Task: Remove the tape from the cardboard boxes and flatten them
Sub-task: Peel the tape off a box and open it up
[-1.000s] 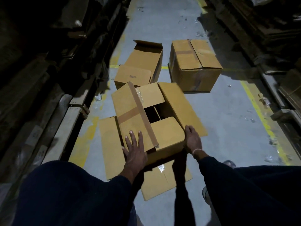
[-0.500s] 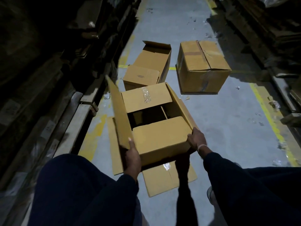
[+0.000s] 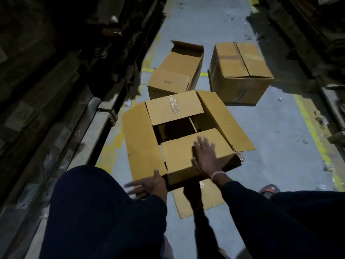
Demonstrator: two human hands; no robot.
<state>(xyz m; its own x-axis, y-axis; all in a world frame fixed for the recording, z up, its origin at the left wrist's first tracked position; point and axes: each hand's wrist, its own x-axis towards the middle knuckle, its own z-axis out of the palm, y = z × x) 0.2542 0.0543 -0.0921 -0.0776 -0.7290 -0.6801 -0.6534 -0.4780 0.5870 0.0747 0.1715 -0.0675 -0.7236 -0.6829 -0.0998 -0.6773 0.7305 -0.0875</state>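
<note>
Three cardboard boxes sat on the grey concrete floor (image 3: 280, 146) of a dim aisle. Nearest the person, an open box (image 3: 186, 135) rested on a flat sheet of cardboard (image 3: 197, 200), its four top flaps spread apart over a dark interior. A crinkled strip of clear tape (image 3: 173, 107) clung to the far flap, and a scrap of tape showed at the box's near right corner. The right hand (image 3: 205, 157) lay flat on the near flap, fingers straight and spread, pressing down on the cardboard. The left hand (image 3: 147, 185) hovered by the near left corner of the box, at the edge of the left flap; its fingers looked extended and blurred, and no grasp on anything could be made out. A pale band circled the right wrist, and both arms wore dark sleeves.

Just beyond the open box stood a second box (image 3: 177, 75) with a flap raised at its far side. To its right, slightly apart, stood a third box (image 3: 240, 71), its top flaps closed. Yellow painted lines (image 3: 313, 135) ran along the floor. Dark racking (image 3: 56, 90) lined the left of the aisle, and stacked material filled the shadowed right side. A sandalled foot (image 3: 269, 189) showed at lower right.
</note>
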